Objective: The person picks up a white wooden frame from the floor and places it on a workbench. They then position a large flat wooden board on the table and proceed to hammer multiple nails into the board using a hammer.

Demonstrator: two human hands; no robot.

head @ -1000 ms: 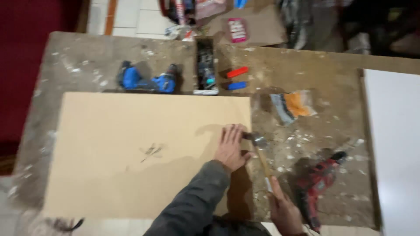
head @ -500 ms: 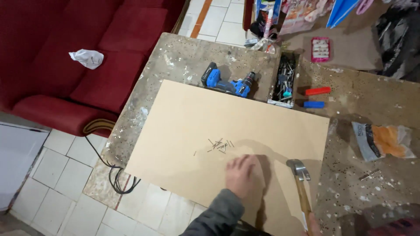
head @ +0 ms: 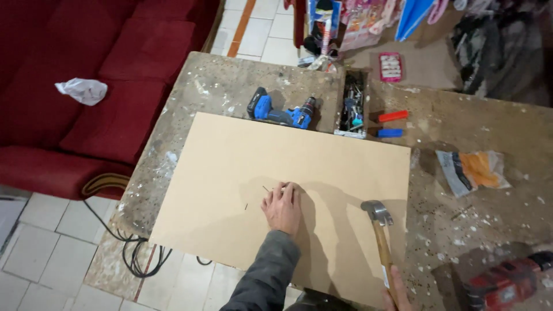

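On the board (head: 230, 190), left hand (head: 282, 207) covering nails, right hand (head: 397, 296) cropped, gripping hammer (head: 380, 236)

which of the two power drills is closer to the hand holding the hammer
The red drill at the table's lower right corner, just beside the right hand gripping the hammer. The blue drill lies far across the board.

A single head-worn camera looks steeply down from above the tabletop (head: 478, 230), near enough that a pale board (head: 230, 196) fills mid-frame, with a red sofa (head: 86, 69) and tiled floor (head: 46, 259) at left.
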